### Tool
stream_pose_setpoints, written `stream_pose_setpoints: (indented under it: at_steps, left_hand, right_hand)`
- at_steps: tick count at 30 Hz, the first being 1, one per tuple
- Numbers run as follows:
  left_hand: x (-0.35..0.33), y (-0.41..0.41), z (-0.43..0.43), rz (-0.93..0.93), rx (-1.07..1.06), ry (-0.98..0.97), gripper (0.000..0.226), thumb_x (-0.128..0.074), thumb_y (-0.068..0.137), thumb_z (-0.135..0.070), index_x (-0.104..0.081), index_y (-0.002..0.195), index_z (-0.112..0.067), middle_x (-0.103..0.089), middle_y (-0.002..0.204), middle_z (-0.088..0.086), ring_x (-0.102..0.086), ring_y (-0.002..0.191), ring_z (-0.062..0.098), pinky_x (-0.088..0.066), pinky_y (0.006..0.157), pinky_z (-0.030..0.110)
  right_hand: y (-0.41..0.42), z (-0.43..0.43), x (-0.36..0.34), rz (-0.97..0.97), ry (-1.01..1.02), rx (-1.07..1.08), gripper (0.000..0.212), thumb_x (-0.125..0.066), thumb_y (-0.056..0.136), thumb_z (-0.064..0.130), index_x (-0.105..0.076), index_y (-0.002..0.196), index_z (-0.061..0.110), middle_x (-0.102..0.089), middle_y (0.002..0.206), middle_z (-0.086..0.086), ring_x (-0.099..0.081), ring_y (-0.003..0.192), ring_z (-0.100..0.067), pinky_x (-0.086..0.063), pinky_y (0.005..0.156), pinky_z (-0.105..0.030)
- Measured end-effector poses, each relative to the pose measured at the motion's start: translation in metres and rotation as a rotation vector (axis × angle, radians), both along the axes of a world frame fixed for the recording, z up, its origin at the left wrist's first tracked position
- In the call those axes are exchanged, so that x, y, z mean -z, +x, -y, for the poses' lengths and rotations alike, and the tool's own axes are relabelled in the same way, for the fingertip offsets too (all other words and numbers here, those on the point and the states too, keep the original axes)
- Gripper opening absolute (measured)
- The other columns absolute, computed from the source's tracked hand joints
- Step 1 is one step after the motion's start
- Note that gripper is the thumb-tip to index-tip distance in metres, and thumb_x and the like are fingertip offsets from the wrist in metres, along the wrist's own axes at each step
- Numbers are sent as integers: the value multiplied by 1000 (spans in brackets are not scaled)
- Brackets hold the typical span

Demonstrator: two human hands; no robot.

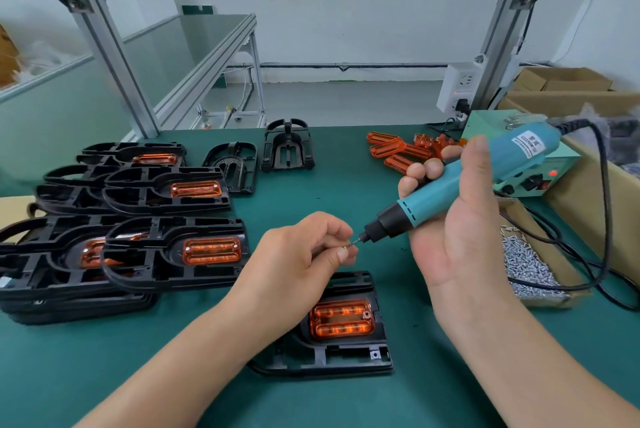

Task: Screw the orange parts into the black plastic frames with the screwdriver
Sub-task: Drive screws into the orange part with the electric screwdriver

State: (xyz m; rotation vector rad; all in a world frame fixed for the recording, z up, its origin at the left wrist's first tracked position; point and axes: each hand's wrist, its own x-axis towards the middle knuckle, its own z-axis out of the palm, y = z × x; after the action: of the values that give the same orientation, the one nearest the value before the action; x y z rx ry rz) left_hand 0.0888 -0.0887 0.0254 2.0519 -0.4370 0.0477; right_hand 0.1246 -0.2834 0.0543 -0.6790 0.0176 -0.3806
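frame (346,341) with orange part (341,318) lies nearest, under both hands.
left hand (301,254) pinches a screw (349,246) onto the tip; right hand (453,213) grips the screwdriver (450,185), loading it for driving.

teal electric screwdriver (450,185) tilted, tip down-left at a tiny screw (347,246); black frame (332,351) lies flat below, orange part (341,318) seated in it

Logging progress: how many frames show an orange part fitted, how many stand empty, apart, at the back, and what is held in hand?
Frames with fitted orange part: 5
Empty frames at back: 2
Screwdriver, right hand: 1
Screw, left hand: 1
Total: 9
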Motion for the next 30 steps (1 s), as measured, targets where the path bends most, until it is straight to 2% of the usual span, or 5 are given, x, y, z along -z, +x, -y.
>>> stream_pose_setpoints:
  at_steps: [5, 13, 17, 22, 30]
  left_hand:
    - [1, -1, 2, -82, 62, -6, 23, -61, 104, -18, -63, 115, -38, -78, 102, -21, -74, 100, -1, -58, 96, 33]
    - [0, -1, 1, -176, 126, -40, 26, -57, 104, -15, -62, 121, -34, -80, 105, -11, -76, 102, 7, -57, 96, 21]
    - [-1, -3, 2, -145, 103, 6, 27, -57, 105, -17, -60, 123, -37, -78, 105, -18, -74, 103, 0, -56, 99, 30]
    - [-4, -6, 3, -55, 68, 93, 33, -60, 106, -20, -56, 132, -40, -75, 104, -30, -69, 104, -10, -53, 99, 26]
    - [-8, -7, 3, -33, 114, 86, 50, -65, 104, -25, -48, 148, -40, -72, 115, -32, -66, 114, -7, -50, 104, 26]
  right_hand:
    - [-4, 7, 10, 54, 28, -48, 27, -63, 105, 42, -58, 99, 16, -50, 77, 0, -56, 71, -16, -52, 68, -27]
    - [-3, 10, 12, 111, -5, -103, 20, -59, 106, 36, -61, 96, 18, -49, 76, 1, -56, 70, -14, -50, 67, -25]
    - [-4, 8, 12, 109, -13, -95, 23, -61, 106, 39, -60, 98, 18, -49, 77, 1, -56, 71, -14, -51, 67, -25]
    - [-3, 6, 13, 61, 1, -68, 29, -66, 102, 44, -59, 100, 16, -50, 77, 0, -57, 72, -15, -52, 68, -26]
    - [-3, 6, 11, 38, 30, -64, 33, -62, 104, 47, -59, 98, 15, -48, 76, 0, -55, 71, -15, -51, 66, -25]
